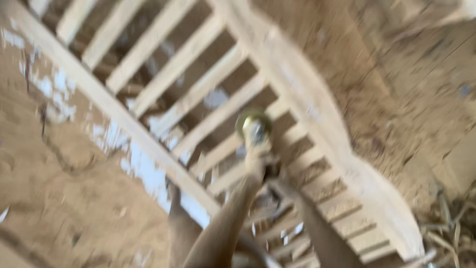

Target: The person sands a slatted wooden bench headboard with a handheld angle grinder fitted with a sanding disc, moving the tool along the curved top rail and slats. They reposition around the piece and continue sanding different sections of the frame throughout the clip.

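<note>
The picture is badly blurred by motion. Both forearms reach up from the bottom edge and meet over a pale wooden slatted frame (317, 114) that lies slantwise on sandy ground. My left hand (257, 160) grips the lower end of a small object with a round, shiny, yellowish-silver head (254, 127), held over the slats. Just beside and below it is my right hand (275, 174), touching or nearly touching the left; blur hides its fingers. Dark gaps between the slats show under the hands.
Sandy brown earth (54, 188) lies to the left with white patches (144, 168) along the frame's rail. More dirt and a board (461, 164) are at the right, and dry stalks (451, 228) lie at the lower right. Another limb-like shape (179, 226) rises at the bottom.
</note>
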